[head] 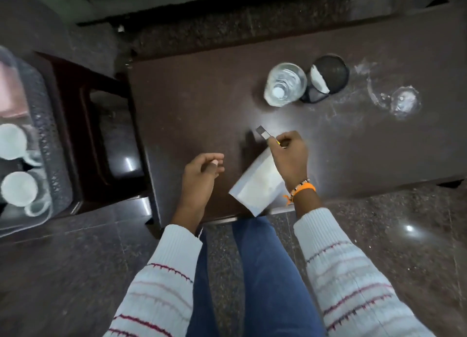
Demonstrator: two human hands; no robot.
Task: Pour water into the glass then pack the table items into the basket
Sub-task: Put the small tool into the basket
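Observation:
On the dark brown table [202,96] stand a clear water bottle [285,84] with a white cap, a round black mesh holder [328,75] with something white inside, and a clear glass [401,100] at the far right. My right hand [288,157] is closed on a small flat sachet [262,133] held above the table's front part. Under that hand lies a white packet [257,185] at the table's front edge. My left hand [202,175] hovers beside the packet with fingers loosely curled, holding nothing I can see.
A grey basket [48,134] at the far left holds two white cups [12,141] and a pink item. It rests on a dark wooden stool [83,96] beside the table. Polished granite floor lies all around, and my legs in blue jeans are below.

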